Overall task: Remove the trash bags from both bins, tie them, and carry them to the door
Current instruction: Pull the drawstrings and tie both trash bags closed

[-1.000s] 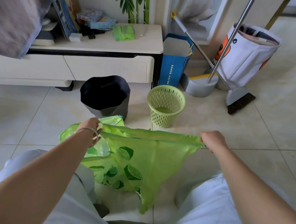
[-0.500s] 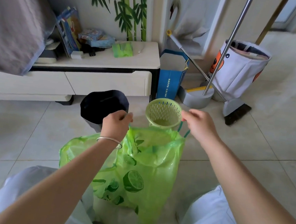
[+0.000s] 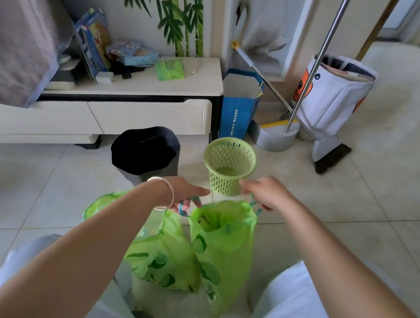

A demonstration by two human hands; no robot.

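A green trash bag [image 3: 223,248] with lime prints hangs between my knees, its mouth partly gathered. My left hand [image 3: 187,191] pinches the blue drawstring at the bag's left edge. My right hand [image 3: 265,193] pinches the drawstring at its right edge. A second green bag [image 3: 98,204] lies on the floor behind my left forearm, mostly hidden. Beyond my hands stand a dark bin [image 3: 145,152] and a green perforated bin [image 3: 229,164], both without a green bag in them.
A low white cabinet [image 3: 130,114] with books and a green packet runs along the wall. A blue paper bag [image 3: 239,105], a dustpan and broom [image 3: 331,156] and a white fabric hamper [image 3: 335,94] stand at the right. Tiled floor extends left and right.
My hands came together from a wide stretch, and the bag's mouth went from flat and taut to gathered. Both hands now hold the drawstring loops.
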